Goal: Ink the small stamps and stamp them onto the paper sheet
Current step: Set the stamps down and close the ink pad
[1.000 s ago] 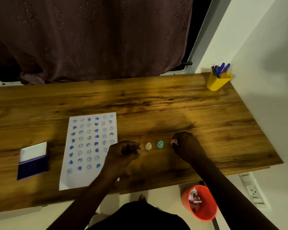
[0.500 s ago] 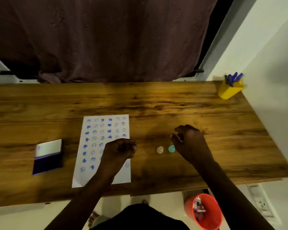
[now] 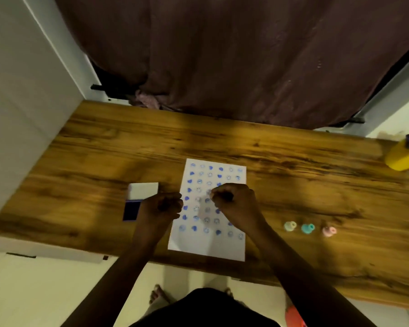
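The white paper sheet (image 3: 208, 244) lies mid-table, covered with rows of blue stamp prints. My right hand (image 3: 234, 204) hovers over its middle with the fingers curled in. My left hand (image 3: 161, 206) is a loose fist at the sheet's left edge, partly over the open ink pad (image 3: 130, 211) with its white lid (image 3: 143, 190). No stamp shows in either hand. Three small stamps stand in a row to the right of the sheet: a pale cream stamp (image 3: 290, 226), a teal stamp (image 3: 308, 228) and a pink stamp (image 3: 329, 231).
A yellow pen cup (image 3: 403, 159) with blue pens stands at the table's far right. A dark curtain (image 3: 222, 55) hangs behind the wooden table (image 3: 316, 173). An orange bin (image 3: 293, 317) sits on the floor below the front edge.
My right hand left the pink stamp on the table and moved left over the paper. My left hand shifted left to the sheet's edge by the ink pad. The view swung left.
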A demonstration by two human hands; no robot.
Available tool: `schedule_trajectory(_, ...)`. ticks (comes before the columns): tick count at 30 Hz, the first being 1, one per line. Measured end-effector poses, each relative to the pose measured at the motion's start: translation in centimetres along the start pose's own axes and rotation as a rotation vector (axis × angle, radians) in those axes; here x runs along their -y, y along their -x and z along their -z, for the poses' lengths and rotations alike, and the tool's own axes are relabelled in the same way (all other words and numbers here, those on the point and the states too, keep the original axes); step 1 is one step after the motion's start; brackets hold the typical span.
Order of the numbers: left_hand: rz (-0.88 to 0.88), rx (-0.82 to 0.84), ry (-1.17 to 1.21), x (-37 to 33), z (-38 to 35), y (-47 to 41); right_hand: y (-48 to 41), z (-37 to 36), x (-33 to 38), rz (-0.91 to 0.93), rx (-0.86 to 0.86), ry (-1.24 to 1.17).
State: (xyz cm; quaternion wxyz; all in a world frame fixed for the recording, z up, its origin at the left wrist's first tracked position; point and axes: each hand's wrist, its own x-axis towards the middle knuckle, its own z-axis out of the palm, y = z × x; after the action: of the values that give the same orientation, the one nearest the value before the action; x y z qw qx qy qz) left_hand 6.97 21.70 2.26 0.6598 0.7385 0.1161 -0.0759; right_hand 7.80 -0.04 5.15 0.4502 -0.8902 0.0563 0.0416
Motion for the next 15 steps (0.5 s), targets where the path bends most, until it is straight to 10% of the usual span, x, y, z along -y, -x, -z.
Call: schedule_trajectory(15,-0.003,-0.191,-0.200,3.9,14.0,-6.0,-5.5,-13.6,5.6,-0.096,0.154,0.069)
